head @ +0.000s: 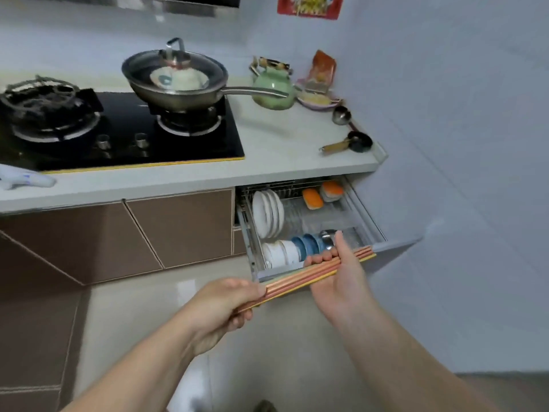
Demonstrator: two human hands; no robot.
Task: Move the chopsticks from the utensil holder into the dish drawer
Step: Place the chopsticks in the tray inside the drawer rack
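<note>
A bundle of several orange and yellow chopsticks (300, 278) lies level between my two hands, just in front of the open dish drawer (368, 217). My left hand (225, 304) grips the near end of the bundle. My right hand (341, 278) wraps its fingers around the far part, over the drawer's front edge. The drawer is pulled out under the counter and holds upright white plates (267, 214), white and blue bowls (294, 249) and orange-topped containers (322, 193). No utensil holder is in view.
On the counter (282, 150) above stand a gas hob (118, 135), a lidded pan (178, 81) with its handle pointing right, a green kettle (273, 87), a ladle (341, 114) and a small black pot (358, 141). A wall closes the right side. Tiled floor (142, 322) lies below.
</note>
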